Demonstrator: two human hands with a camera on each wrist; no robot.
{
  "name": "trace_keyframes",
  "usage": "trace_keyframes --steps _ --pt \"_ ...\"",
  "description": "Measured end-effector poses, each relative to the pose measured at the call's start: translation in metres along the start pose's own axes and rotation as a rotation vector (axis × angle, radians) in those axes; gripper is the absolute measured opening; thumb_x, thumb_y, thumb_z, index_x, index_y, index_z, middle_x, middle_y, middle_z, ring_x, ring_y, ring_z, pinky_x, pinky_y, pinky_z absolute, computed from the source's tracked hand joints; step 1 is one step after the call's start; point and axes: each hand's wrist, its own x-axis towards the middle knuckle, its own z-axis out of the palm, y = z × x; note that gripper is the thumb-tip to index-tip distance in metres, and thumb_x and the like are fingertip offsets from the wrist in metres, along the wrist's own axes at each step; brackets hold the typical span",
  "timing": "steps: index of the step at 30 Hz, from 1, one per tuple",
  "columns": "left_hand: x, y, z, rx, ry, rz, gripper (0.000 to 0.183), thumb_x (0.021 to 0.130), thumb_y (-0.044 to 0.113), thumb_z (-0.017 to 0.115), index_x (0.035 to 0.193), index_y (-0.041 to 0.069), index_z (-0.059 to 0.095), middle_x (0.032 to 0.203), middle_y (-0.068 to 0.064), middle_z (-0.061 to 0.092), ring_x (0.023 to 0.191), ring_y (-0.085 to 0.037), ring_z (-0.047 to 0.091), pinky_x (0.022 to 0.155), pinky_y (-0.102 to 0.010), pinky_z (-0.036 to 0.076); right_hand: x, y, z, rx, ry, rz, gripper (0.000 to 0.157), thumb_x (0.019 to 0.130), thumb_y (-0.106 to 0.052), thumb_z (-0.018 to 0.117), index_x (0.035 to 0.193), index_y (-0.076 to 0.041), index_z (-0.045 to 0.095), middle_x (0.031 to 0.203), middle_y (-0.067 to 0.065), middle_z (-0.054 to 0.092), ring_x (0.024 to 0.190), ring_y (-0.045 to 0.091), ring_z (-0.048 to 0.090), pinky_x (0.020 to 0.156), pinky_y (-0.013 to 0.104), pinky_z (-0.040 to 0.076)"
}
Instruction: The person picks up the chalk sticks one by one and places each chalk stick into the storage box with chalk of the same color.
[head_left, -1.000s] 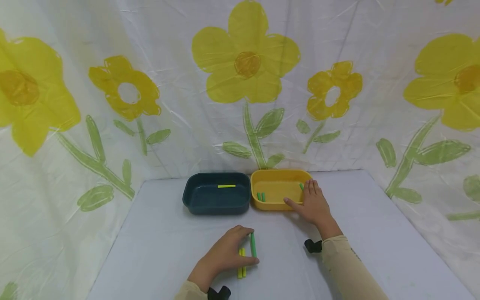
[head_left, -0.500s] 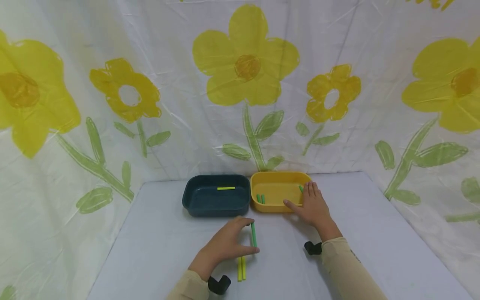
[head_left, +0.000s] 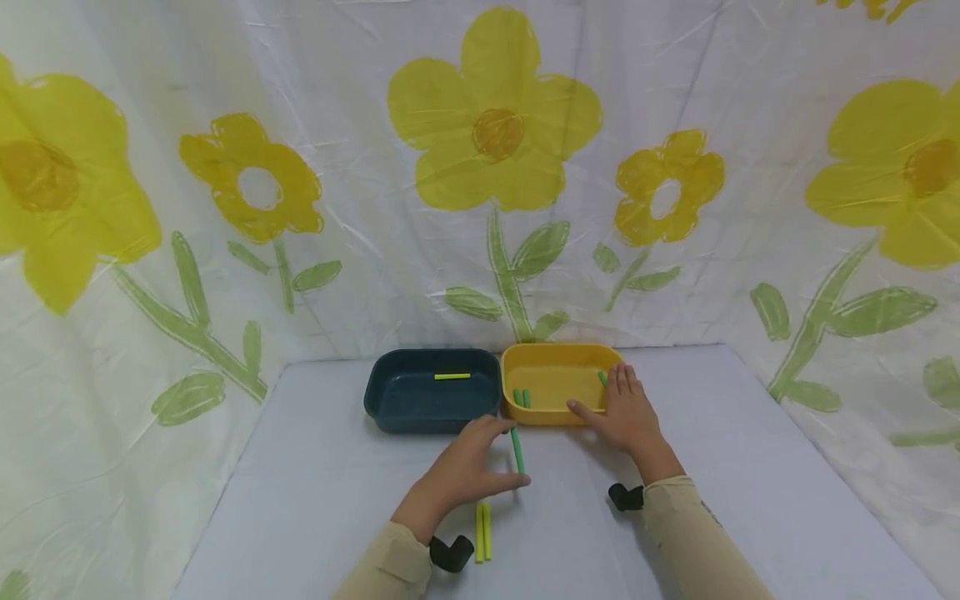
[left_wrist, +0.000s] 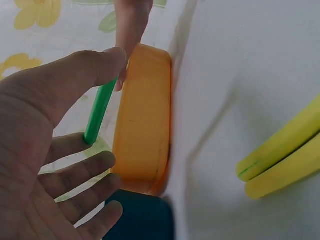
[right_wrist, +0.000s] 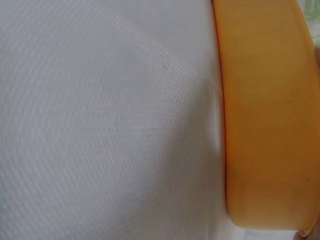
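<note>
My left hand holds a slim green stick endwise between thumb and index finger, the other fingers spread in the left wrist view. It hovers just in front of the gap between a yellow bin and a dark teal bin. My right hand rests on the yellow bin's right front corner, fingers straight along the side and thumb at the front rim. Two green sticks lie at the left inside that bin, and another green stick shows partly by the right fingers. One yellow stick lies in the teal bin.
Two yellow sticks lie side by side on the white tabletop, below and behind the left hand. A white curtain with painted flowers hangs behind the bins. Black wrist cameras sit at both wrists.
My left hand has lifted the green stick from beside the yellow sticks and carried it forward and slightly right towards the bins. The right hand stays on the yellow bin.
</note>
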Motion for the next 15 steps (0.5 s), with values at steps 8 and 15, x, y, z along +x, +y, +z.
trace_keyframes --steps 8,15 --pt "0.008 0.003 0.001 -0.016 0.030 0.027 0.080 0.075 0.058 0.078 0.143 0.028 0.049 0.133 0.003 0.056 0.123 -0.021 0.053 0.102 -0.044 0.048 0.000 0.001 0.003 -0.001 0.007 0.003 0.124 0.081 -0.088 0.032 0.153 0.009 0.002 0.162 0.028 0.000 0.152 0.042 -0.002 0.123 0.056 0.008" --pt "0.017 0.006 0.003 0.010 0.062 0.086 0.077 0.076 0.057 0.078 0.142 0.027 0.050 0.133 0.009 0.055 0.124 -0.014 0.051 0.105 -0.041 0.047 -0.001 -0.001 0.000 0.005 0.007 0.004 0.125 0.081 -0.088 0.033 0.153 0.010 0.004 0.162 0.028 0.000 0.151 0.043 0.000 0.122 0.057 0.008"
